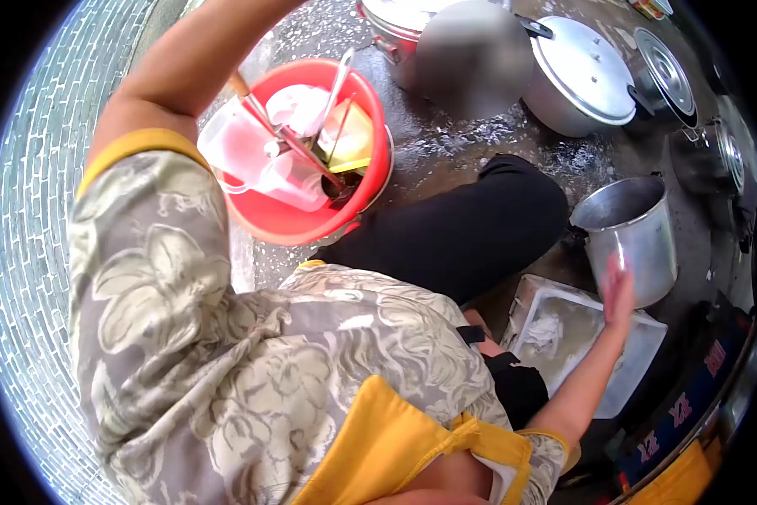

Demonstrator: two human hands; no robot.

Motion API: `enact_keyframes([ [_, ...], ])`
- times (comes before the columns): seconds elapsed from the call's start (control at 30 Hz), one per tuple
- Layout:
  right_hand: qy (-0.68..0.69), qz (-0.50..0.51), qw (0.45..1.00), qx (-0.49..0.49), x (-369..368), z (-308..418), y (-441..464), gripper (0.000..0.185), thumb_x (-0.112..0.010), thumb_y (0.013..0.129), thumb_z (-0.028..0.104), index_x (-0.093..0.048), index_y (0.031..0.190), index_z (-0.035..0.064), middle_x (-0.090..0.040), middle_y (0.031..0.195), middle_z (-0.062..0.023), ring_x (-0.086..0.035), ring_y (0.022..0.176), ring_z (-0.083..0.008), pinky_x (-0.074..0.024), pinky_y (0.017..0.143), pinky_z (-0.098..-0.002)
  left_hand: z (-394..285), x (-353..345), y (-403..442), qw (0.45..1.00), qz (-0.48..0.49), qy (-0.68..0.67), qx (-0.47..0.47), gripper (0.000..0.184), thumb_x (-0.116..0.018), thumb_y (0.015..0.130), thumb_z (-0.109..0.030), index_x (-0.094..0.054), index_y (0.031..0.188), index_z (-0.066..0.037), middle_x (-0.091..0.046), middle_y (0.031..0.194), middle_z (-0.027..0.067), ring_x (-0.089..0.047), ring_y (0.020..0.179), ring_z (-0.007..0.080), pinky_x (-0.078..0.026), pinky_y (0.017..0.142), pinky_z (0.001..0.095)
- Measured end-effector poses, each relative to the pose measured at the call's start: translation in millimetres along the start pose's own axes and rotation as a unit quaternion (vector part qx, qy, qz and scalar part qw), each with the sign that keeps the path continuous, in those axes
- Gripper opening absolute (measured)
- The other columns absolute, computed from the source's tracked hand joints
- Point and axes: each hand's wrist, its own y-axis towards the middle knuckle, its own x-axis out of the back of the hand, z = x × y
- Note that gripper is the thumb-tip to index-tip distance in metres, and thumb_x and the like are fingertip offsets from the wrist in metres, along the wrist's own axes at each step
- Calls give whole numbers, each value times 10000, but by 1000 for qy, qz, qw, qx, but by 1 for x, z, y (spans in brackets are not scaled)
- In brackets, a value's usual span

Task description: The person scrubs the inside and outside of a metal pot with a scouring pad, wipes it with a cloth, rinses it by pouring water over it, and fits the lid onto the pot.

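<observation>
My right hand (618, 295) is at the near side of a deep metal pot (648, 244), its fingers stretched up along the wall and seeming to touch it. The pot has dark handles, and its mouth faces up with a grey inside showing. Below the pot and hand is a whitish rectangular tub (525, 295) with shallow cloudy water and a white clump of suds or cloth. My left arm (176, 76) reaches up past the top edge of the view, so that hand is out of sight.
A red basin (269, 231) holds plastic jugs, a ladle and other utensils. Several lidded pots, among them a silver pressure cooker (563, 118), stand on the wet, soapy floor (446, 151). A blurred grey disc (475, 59) hides part of them. A brick-patterned surface (33, 252) lies left.
</observation>
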Motion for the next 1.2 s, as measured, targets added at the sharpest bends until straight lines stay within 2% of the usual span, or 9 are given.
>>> enact_keyframes([
  [0.13,-485,-129,853,143,-5,-41,-48,304,-502,918,203,-596,1175,71,-526,1282,-166,-525,1144,-303,-409,978,-371,77,-76,-53,966,-159,-15,-203,576,-705,752,-209,-518,1295,-161,-598,1175,162,-595,1020,331,-475,887,407],
  [0.2,60,-262,962,45,-5,-70,-57,293,-542,895,199,-608,1136,47,-541,1249,-183,-538,1113,-328,-417,969,-368,50,-84,-103,940,-247,-228,59,485,-694,772,-224,-568,1229,-122,-610,1158,160,-586,1042,330,-479,877,390],
  [0.3,-41,-234,971,6,2,-73,-102,308,-567,875,173,-600,1154,48,-549,1235,-186,-523,1138,-320,-413,970,-363,46,-138,-133,976,-213,-40,-15,374,-694,794,-192,-609,1143,-85,-630,1070,148,-620,933,329,-497,856,389],
  [0.43,-179,-220,954,99,-3,-88,-139,306,-579,855,131,-601,1146,41,-567,1203,-164,-512,1161,-310,-405,982,-363,-24,-194,-137,962,-113,-249,-15,219,-673,775,-218,-677,958,-98,-661,952,123,-626,915,309,-497,833,411],
  [0.6,-112,-235,958,124,-21,-90,-159,286,-591,839,111,-612,1120,58,-545,1228,-154,-488,1184,-321,-384,1002,-373,-100,-295,-87,982,-39,-178,-54,406,-673,763,-175,-539,1127,-54,-608,1052,166,-592,1000,325,-480,840,403],
  [0.67,-139,-225,958,110,-31,-84,-175,283,-592,836,100,-613,1116,64,-530,1246,-154,-479,1195,-324,-377,1009,-374,-110,-330,-68,980,35,-153,121,521,-690,762,-291,-478,1168,-43,-590,1130,153,-579,1078,294,-468,877,401],
  [0.8,-122,-230,959,115,-36,-81,-202,290,-583,848,84,-601,1136,56,-477,1315,-148,-464,1214,-325,-391,996,-374,-106,-331,-62,972,36,-192,131,570,-714,719,-210,-455,1202,-53,-550,1177,170,-554,1118,316,-449,926,404],
  [1.03,-87,-249,962,72,-40,-88,-221,293,-588,844,89,-597,1136,56,-441,1353,-148,-446,1232,-331,-379,1006,-368,-44,-299,-81,830,67,-533,151,768,-692,631,-27,-422,1350,-28,-558,1025,127,-547,991,240,-447,880,312],
  [1.2,-72,-241,964,84,-41,-57,-222,294,-581,846,70,-593,1139,49,-432,1360,-148,-436,1242,-332,-378,1006,-376,-27,-264,-106,611,75,-769,170,580,-682,778,-114,-443,1290,17,-588,1104,126,-591,1014,246,-488,901,384],
])
